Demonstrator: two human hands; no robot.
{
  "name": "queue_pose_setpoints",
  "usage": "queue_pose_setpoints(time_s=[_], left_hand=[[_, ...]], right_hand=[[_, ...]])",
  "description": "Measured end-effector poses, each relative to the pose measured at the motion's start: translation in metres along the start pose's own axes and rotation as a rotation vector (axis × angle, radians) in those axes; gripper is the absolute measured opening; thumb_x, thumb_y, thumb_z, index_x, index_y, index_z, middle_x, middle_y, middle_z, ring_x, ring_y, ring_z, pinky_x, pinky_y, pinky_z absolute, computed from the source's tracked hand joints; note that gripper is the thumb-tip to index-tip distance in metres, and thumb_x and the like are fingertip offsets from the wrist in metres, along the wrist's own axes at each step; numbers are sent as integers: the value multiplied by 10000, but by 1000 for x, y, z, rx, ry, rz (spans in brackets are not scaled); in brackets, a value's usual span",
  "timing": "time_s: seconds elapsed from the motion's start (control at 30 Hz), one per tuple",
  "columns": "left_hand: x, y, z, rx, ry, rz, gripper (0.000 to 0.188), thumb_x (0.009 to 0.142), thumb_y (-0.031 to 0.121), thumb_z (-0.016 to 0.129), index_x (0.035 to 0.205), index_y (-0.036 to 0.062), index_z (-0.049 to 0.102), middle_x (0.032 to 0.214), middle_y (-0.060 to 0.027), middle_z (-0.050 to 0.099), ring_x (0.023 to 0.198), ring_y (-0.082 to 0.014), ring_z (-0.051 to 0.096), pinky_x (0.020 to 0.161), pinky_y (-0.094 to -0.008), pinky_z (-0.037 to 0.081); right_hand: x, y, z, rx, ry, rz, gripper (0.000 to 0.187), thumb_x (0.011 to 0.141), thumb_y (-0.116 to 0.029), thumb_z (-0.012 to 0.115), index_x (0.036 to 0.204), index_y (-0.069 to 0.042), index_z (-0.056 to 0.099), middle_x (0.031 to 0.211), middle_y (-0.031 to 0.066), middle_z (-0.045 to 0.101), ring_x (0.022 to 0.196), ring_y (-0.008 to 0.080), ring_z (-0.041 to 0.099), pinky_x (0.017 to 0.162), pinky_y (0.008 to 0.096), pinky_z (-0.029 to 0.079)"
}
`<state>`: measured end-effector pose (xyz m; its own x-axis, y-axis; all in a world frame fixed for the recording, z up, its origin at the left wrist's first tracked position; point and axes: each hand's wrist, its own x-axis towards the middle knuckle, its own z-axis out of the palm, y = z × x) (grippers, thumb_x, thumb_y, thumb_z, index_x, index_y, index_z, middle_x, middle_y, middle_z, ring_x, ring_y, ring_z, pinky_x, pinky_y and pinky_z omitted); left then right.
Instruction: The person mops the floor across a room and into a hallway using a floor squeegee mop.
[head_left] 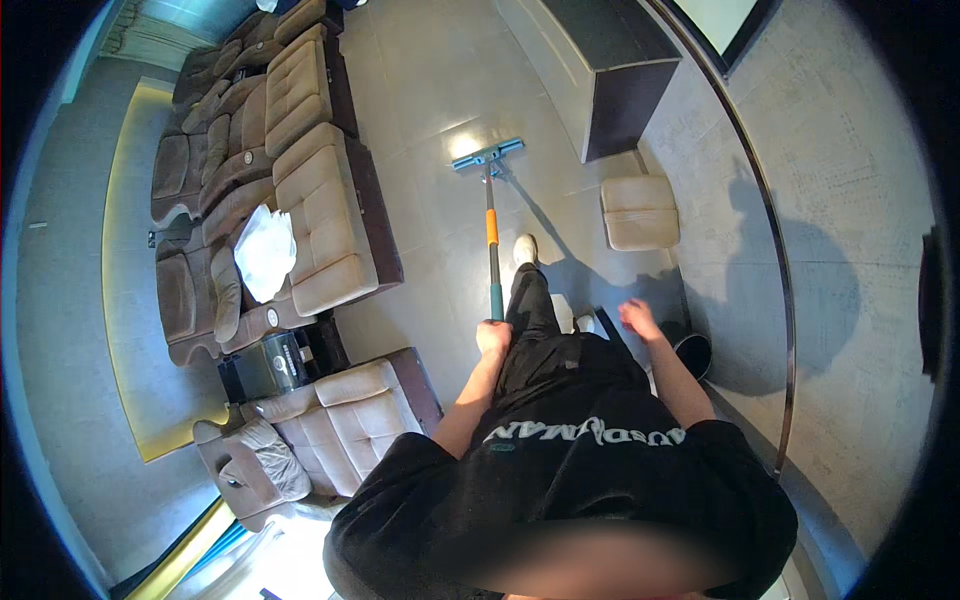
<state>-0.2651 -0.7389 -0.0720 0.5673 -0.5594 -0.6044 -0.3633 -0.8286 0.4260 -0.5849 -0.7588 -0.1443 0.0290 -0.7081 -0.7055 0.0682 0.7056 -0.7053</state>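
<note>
My left hand [493, 338] is closed round the dark green grip of a long-handled mop [492, 228]. Its handle, grey with an orange section, runs away from me along the floor. The wide blue mop head [488, 155] lies on the grey tiles ahead, slightly tilted across the handle. Away from the mop, my right hand [638, 317] hangs out to the right with its fingers loosely curled. Nothing shows in it. Just beyond that hand and below it is a dark round bin [692, 354], beside the wall.
Brown recliner seats [318, 220] line the left side, with a white plastic bag [266, 253] on one. Ahead on the right stand a dark-topped counter [625, 75] and a beige padded stool [640, 213]. A wall [840, 200] closes off the right.
</note>
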Motion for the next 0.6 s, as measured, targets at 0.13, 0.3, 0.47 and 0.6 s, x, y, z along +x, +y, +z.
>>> queue_pose_setpoints(time_s=[0.13, 0.3, 0.47, 0.6], left_hand=[[32, 13, 3, 44, 31, 2, 245, 535, 120, 511, 715, -37, 568, 682, -209, 554, 710, -307, 555, 659, -345, 424], [91, 43, -1, 65, 74, -19, 234, 554, 116, 491, 727, -22, 569, 701, -209, 554, 729, -314, 548, 678, -354, 420], [170, 94, -10, 61, 94, -58, 211, 594, 129, 475, 736, 3, 566, 727, -193, 558, 722, -309, 548, 672, -356, 424], [250, 142, -8, 41, 119, -51, 187, 612, 120, 474, 710, -12, 562, 704, -198, 556, 697, -305, 554, 650, -362, 430]], right_hand=[[-3, 98, -63, -38, 17, 386, 50, 666, -82, 471, 623, -57, 470, 512, 45, 425, 458, 147, 446, 378, 272, 354], [16, 135, -74, -293, 48, 345, 33, 659, -73, 476, 629, -61, 484, 562, 82, 436, 499, 161, 453, 421, 285, 382], [128, 151, -70, -1217, -356, -648, 58, 673, -86, 469, 658, -45, 507, 572, 86, 460, 491, 160, 461, 414, 293, 378], [279, 32, 18, -1306, -526, 171, 170, 641, -188, 483, 541, -67, 550, 499, 90, 510, 447, 191, 492, 426, 353, 380]])
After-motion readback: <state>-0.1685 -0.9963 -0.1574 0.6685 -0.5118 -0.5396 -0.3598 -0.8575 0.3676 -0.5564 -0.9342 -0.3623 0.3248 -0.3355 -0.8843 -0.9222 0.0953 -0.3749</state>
